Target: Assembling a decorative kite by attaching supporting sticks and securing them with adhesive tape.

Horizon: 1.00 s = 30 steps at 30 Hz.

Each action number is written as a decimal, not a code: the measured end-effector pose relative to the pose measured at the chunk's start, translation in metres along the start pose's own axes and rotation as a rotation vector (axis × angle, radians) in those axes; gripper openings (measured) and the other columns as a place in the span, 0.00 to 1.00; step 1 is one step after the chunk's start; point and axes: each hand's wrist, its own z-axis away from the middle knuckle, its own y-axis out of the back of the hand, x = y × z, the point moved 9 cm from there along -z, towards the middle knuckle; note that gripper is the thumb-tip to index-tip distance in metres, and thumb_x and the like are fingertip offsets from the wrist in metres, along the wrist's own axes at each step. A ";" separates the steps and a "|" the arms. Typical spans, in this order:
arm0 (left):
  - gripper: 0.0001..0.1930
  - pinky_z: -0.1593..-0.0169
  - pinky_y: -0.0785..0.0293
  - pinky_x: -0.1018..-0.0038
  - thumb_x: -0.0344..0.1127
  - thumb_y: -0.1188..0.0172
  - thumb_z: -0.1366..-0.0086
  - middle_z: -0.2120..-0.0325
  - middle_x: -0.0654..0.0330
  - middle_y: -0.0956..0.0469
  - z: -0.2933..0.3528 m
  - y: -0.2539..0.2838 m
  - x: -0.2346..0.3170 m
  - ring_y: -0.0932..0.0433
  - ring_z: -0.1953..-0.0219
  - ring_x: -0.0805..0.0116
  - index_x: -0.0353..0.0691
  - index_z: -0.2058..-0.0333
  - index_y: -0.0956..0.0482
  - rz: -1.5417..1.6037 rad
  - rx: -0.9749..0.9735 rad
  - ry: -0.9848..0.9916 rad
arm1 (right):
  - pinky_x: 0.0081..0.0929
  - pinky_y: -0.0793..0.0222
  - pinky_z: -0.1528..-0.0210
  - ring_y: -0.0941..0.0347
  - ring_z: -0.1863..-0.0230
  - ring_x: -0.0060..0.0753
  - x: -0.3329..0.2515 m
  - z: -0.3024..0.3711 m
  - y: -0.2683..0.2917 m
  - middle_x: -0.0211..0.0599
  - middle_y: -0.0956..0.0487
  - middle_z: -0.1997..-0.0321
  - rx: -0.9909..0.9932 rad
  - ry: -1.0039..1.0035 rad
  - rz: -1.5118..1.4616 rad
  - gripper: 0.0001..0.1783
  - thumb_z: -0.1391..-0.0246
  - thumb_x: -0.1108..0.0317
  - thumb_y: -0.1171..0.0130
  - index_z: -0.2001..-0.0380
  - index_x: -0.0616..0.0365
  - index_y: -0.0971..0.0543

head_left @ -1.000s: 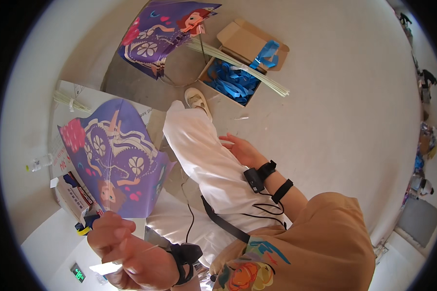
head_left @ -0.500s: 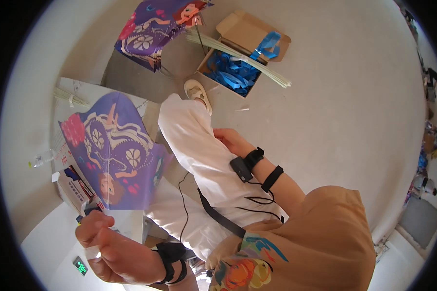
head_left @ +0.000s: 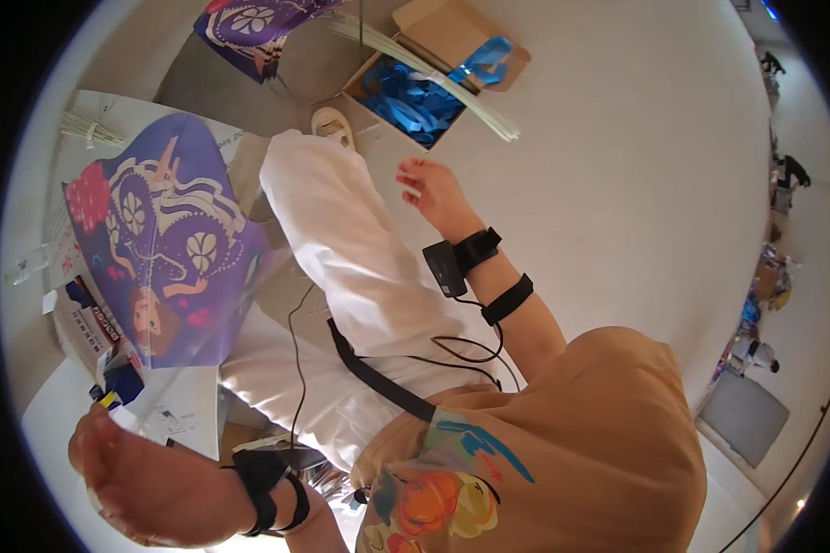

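My left hand (head_left: 161, 479) is raised at the lower left, close to a small dark blue box with a yellow part (head_left: 120, 387). Its fingers bend away and are mostly hidden. Beyond my right knee, my right hand (head_left: 431, 192) hovers in the air with loosely bent, separated fingers and nothing in them. On the white board-like surface at my left lies a purple sheet printed with a cartoon figure (head_left: 157, 240). Black straps circle both wrists, and the right one carries a small black device (head_left: 444, 268).
An open cardboard box (head_left: 360, 85) holds blue ribbon (head_left: 420, 106), with a bundle of pale thin sticks (head_left: 475, 109) across it. More purple printed sheets (head_left: 249, 32) stand at the top. A white carton (head_left: 83, 327) and another stick bundle (head_left: 90, 129) lie by the wall. A black cable (head_left: 297, 369) crosses my lap.
My right hand has lifted off my leg and moved forward, its fingers spreading. My left hand has turned and shifted left; a shiny white spot at its fingers no longer shows. The view has shifted.
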 end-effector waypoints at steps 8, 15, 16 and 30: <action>0.22 0.35 0.43 0.52 0.39 0.64 0.30 0.51 0.40 0.35 0.003 0.072 -0.022 0.35 0.46 0.47 0.24 0.48 0.37 0.114 0.557 0.262 | 0.26 0.35 0.57 0.26 0.57 0.25 -0.151 0.037 -0.085 0.26 0.22 0.61 -0.153 0.488 0.067 0.06 0.42 0.65 0.43 0.62 0.50 0.24; 0.21 0.36 0.42 0.52 0.38 0.62 0.30 0.50 0.41 0.35 0.032 0.154 -0.059 0.36 0.46 0.48 0.25 0.48 0.36 0.153 0.618 0.335 | 0.23 0.34 0.57 0.27 0.61 0.23 -0.174 0.041 -0.200 0.25 0.21 0.63 -0.392 0.559 0.117 0.06 0.40 0.64 0.43 0.61 0.51 0.23; 0.22 0.35 0.43 0.52 0.38 0.62 0.30 0.49 0.41 0.35 0.038 0.164 -0.062 0.36 0.45 0.48 0.25 0.48 0.36 0.158 0.628 0.326 | 0.21 0.33 0.55 0.27 0.60 0.22 -0.171 0.036 -0.206 0.22 0.22 0.63 -0.398 0.520 0.094 0.06 0.39 0.63 0.44 0.60 0.48 0.23; 0.23 0.34 0.43 0.57 0.40 0.57 0.30 0.46 0.43 0.34 0.078 0.227 -0.089 0.35 0.42 0.52 0.28 0.43 0.36 0.048 0.621 0.359 | 0.21 0.33 0.60 0.26 0.63 0.23 -0.146 0.086 -0.286 0.25 0.21 0.67 -0.574 0.554 0.235 0.02 0.41 0.67 0.42 0.65 0.49 0.23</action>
